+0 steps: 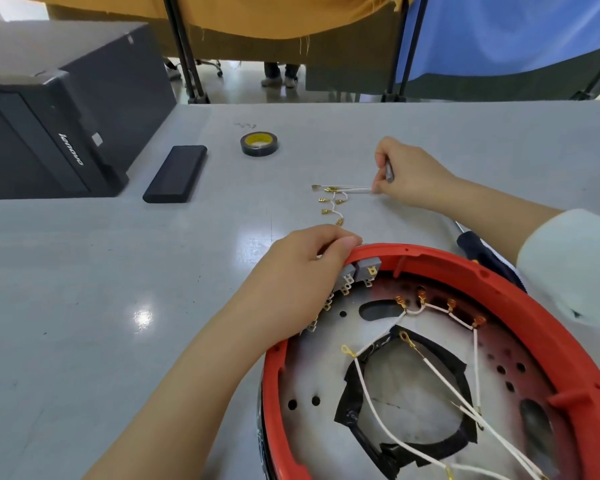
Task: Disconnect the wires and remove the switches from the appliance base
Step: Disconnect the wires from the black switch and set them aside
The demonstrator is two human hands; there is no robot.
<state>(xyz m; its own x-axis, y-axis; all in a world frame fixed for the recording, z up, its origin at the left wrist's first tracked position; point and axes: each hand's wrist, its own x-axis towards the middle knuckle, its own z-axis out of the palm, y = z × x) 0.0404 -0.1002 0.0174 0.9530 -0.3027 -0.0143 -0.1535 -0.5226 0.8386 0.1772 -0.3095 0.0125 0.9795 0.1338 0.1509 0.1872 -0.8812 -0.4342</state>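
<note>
From the head camera we see the left hand (302,271) curled over the far rim of the appliance base (551,317), fingers and thumb gripping the red plastic edge just beside the switches (357,271). The right hand (413,174) is closed around a thin metal tool (389,170), and its fingertips pinch the ends of some loose wires (336,194) lying on the tabletop (118,289); whether the tool is tweezers or a small driver we cannot tell.

The base sits at the near right of the tabletop, a round red plastic ring around a dull, scorched-looking metal plate with drilled holes and patches of black tape. Small grey block switches with brass tabs sit inside the rim at the left hand. White wires with gold terminals cross the plate; some are on a row of tabs, others end free.

The loose wires are short, white, with gold spade ends, well apart from the base. A roll of black tape (259,143) with a yellow core, a flat black case (175,174) and a black computer tower (49,133) stand farther left on the smooth, glossy grey surface. A dark screwdriver handle (478,254) lies under the right forearm.
</note>
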